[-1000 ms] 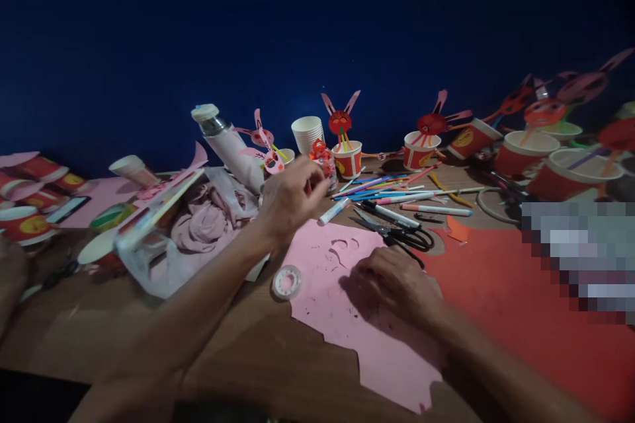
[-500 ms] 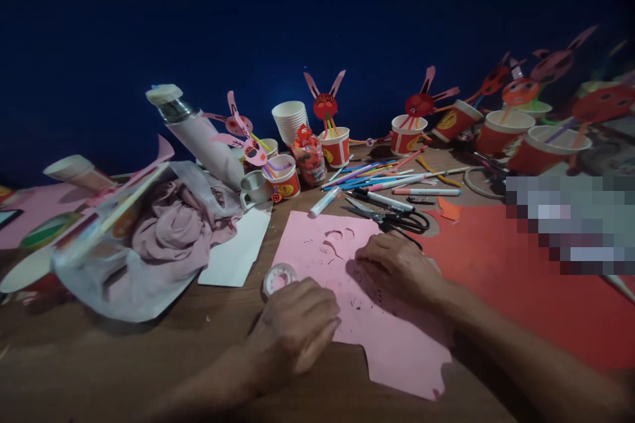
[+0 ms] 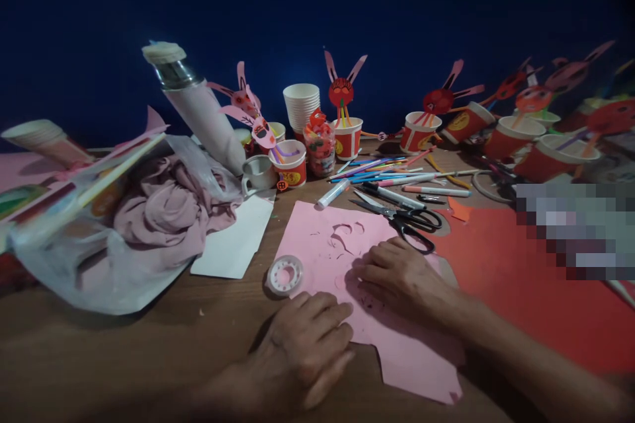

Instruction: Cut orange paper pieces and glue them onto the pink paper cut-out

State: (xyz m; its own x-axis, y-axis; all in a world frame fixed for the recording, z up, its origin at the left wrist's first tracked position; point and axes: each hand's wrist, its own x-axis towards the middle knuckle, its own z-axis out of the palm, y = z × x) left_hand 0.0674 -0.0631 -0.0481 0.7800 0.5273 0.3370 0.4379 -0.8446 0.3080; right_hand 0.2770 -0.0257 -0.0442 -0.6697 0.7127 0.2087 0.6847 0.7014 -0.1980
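Note:
My left hand (image 3: 310, 347) rests at the near edge of a pink paper sheet (image 3: 317, 225), beside a clear roll of tape (image 3: 285, 275). Its fingers are curled in, and its palm is hidden. My right hand (image 3: 399, 274) is on the sheet with bent fingers drawn together and pointing down. Small dark scraps (image 3: 367, 304) lie just below it. What either hand holds, if anything, does not show. Thin curved cut pieces (image 3: 342, 234) lie higher on the sheet. Black-handled scissors (image 3: 397, 215) lie just beyond my right hand.
Behind are pens and markers (image 3: 381, 175), a glue stick (image 3: 333, 193) and red paper cups (image 3: 347, 139) with rabbit-eared paper figures. Red paper (image 3: 520, 291) spreads right. Left are a white sheet (image 3: 238, 238), a plastic bag (image 3: 89, 277) with pink cloth, a metal mug (image 3: 258, 174) and a flask (image 3: 198, 112).
My left hand has shifted slightly lower and right, so the tape roll shows whole. My right hand, bent on the pink sheet, now covers part of the dark scraps. The view has turned slightly left.

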